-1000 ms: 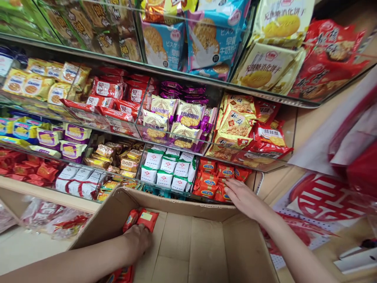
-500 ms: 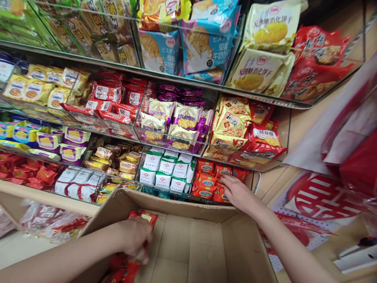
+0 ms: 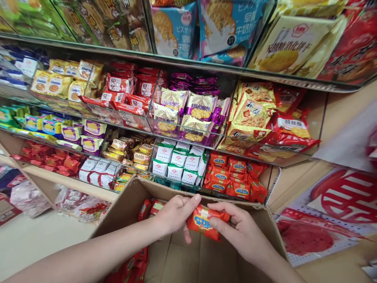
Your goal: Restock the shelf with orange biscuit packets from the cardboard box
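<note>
Over the open cardboard box (image 3: 277, 232), my right hand (image 3: 235, 228) holds a red packet (image 3: 204, 222) with a blue and yellow label between thumb and fingers. My left hand (image 3: 176, 214) is at the packet's left edge, its thumb against the upper corner and its fingers partly hidden behind. More red packets (image 3: 132, 265) lie at the left side inside the box, some of them behind my left wrist. Just beyond the box's far edge, similar red packets (image 3: 219, 177) are stacked in the lowest shelf compartment at the right.
White and green packets (image 3: 178, 159) fill the compartment beside the red ones. Clear-fronted shelves (image 3: 188, 70) of biscuits rise above the box. Bagged goods (image 3: 79, 202) sit low on the left, and a red and white patterned package (image 3: 344, 196) is on the right.
My right hand has come back from the shelf to above the box and now holds a red packet. My left hand has risen from the packets in the box to meet it. The view has shifted.
</note>
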Available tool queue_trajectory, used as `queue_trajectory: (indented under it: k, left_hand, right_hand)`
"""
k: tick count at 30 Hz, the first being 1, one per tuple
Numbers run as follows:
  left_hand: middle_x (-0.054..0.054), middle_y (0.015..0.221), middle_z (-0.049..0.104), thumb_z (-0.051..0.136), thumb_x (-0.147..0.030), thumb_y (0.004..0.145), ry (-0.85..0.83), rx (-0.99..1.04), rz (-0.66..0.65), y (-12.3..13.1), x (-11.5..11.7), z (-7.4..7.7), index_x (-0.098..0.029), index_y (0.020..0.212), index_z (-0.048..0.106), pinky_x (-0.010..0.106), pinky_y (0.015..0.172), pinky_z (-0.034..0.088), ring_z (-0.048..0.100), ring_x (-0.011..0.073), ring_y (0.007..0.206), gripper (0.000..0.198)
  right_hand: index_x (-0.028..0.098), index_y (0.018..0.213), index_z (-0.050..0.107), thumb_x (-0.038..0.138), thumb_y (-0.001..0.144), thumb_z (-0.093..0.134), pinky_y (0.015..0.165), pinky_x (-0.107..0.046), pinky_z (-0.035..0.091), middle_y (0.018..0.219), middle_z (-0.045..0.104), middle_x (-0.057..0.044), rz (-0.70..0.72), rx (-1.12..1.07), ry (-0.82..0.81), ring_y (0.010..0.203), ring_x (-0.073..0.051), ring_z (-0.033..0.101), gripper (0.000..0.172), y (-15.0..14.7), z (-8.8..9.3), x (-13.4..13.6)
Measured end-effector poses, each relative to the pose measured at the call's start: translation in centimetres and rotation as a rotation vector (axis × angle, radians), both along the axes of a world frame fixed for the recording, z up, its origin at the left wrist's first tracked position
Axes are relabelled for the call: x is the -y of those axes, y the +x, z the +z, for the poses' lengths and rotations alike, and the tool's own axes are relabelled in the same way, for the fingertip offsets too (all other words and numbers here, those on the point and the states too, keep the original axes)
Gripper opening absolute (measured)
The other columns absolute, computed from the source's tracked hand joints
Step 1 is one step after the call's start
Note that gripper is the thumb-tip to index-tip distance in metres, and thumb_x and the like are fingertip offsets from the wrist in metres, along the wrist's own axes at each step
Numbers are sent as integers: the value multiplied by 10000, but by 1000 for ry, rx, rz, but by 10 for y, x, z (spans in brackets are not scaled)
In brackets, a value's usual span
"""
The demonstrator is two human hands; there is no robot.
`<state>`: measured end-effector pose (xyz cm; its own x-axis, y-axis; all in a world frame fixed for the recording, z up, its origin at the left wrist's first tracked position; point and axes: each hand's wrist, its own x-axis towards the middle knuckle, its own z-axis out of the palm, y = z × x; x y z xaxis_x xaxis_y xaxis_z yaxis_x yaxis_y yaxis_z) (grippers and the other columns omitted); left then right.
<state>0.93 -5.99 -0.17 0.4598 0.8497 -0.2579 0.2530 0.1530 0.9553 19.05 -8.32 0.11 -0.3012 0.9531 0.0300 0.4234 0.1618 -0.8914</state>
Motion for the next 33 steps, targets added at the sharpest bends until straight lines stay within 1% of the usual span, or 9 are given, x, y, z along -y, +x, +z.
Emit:
queue_trajectory:
  k: [3, 6, 12, 15, 18, 21, 24, 28, 33]
  left_hand:
    - [-9, 414, 522, 246, -696, 736, -27, 36, -9, -1, 3, -5, -123, 573, 509, 155, 311, 203, 501, 86, 318, 651]
    - [10, 647, 622, 478, -617, 696, -31, 153, -48, -3, 3, -10, -129, 788, 560, 134, 341, 275, 550, 75, 429, 503]
    - [-27, 614, 552, 670, -398, 642, 104, 315, 202, -3, 1, -12, -124, 774, 526, 170, 508, 398, 498, 59, 531, 337]
    - [6, 841, 592, 700, -297, 628, 149, 422, 59, -3, 8, -12, -158, 988, 501, 208, 666, 436, 544, 93, 723, 434]
    - [2, 860, 591, 623, -283, 694, 119, 229, -92, -3, 15, -14, -190, 1073, 480, 201, 566, 425, 539, 100, 656, 415]
    - [-16, 736, 587, 591, -302, 708, 330, -114, -102, -4, 17, -12, -179, 921, 579, 207, 559, 411, 521, 117, 629, 246]
    - [1, 840, 618, 572, -272, 727, 620, -226, -60, -7, 12, -2, -208, 1035, 560, 219, 639, 436, 545, 132, 710, 315]
    - [74, 1044, 592, 448, -201, 808, 1021, -236, -25, -14, -6, 17, -188, 1151, 500, 289, 831, 437, 537, 160, 937, 347]
    - [100, 1292, 456, 424, -342, 833, 1261, -494, -148, -4, -39, 26, -179, 1213, 470, 415, 961, 351, 391, 249, 1176, 416]
  right_hand:
    - [175, 957, 580, 455, 750, 552, 641, -271, 463, 837, 628, -40, -13, -124, -69, 725, -158, 571, 349, 4, -4, -3]
    - [184, 944, 549, 428, 768, 541, 642, -252, 447, 843, 621, -26, -25, -198, -92, 732, -142, 565, 301, 5, -10, -3]
    - [197, 816, 453, 321, 700, 640, 612, -242, 437, 732, 601, 18, 42, -276, -185, 664, -124, 561, 251, -8, -18, 3]
    - [218, 1043, 393, 337, 747, 594, 702, -290, 460, 861, 626, -20, 71, -408, -167, 774, -149, 587, 377, -11, -15, 6]
    - [223, 1114, 388, 336, 758, 579, 747, -313, 473, 991, 607, -61, 46, -381, -97, 872, -174, 588, 419, -8, -13, 7]
    - [229, 1134, 459, 308, 730, 608, 872, -340, 429, 1097, 574, -69, -26, -169, 73, 1000, -199, 544, 438, -2, -12, 6]
    - [200, 994, 572, 350, 698, 630, 840, -347, 454, 1012, 626, -71, -116, -69, 149, 924, -212, 580, 337, 9, -5, -1]
    - [175, 890, 559, 375, 576, 726, 657, -283, 517, 795, 660, -35, -462, -396, 215, 724, -169, 619, 408, 35, 14, -32]
    - [171, 700, 543, 296, 416, 802, 536, -216, 508, 667, 653, 13, -618, -724, 133, 591, -118, 606, 404, 56, 24, -87]
